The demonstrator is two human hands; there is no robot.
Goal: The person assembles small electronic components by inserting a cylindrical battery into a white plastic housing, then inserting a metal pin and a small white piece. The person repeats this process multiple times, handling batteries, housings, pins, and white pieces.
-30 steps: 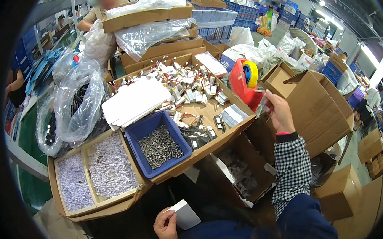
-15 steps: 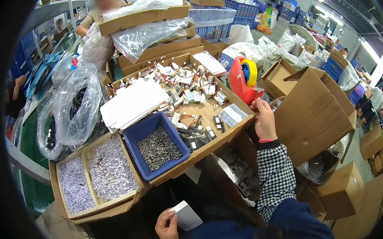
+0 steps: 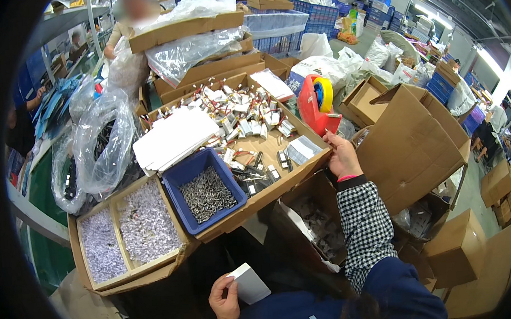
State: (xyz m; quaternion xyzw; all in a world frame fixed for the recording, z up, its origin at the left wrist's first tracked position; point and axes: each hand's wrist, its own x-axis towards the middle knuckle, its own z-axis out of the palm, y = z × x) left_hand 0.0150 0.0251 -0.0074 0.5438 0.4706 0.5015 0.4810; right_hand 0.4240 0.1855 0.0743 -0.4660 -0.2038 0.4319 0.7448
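Note:
At the lower middle, my left hand [image 3: 224, 302] is closed on a small flat white box [image 3: 250, 284], held by its left edge. My right hand [image 3: 344, 158] is raised by the front right corner of the wide cardboard tray [image 3: 280, 187]. Its thumb and fingers pinch together just below the front end of a red tape dispenser [image 3: 309, 107], which carries a yellow-cored roll [image 3: 324, 93]. Whatever lies between those fingertips is too small to make out. Small batteries with wires [image 3: 244, 111] fill much of the tray, beside a stack of white sheets [image 3: 173, 138].
A blue bin of screws [image 3: 208, 194] stands at the tray's front, left of it a divided wooden box [image 3: 135, 274] of small pale pieces. Open cartons [image 3: 408, 146] crowd the right. Clear plastic bags [image 3: 107, 147] lie at the left. Another person [image 3: 123, 30] is at the far left.
My right hand has come slightly down and left, away from the dispenser's front end, fingers still pinched. My left hand keeps the white box in nearly the same place. The view has shifted slightly.

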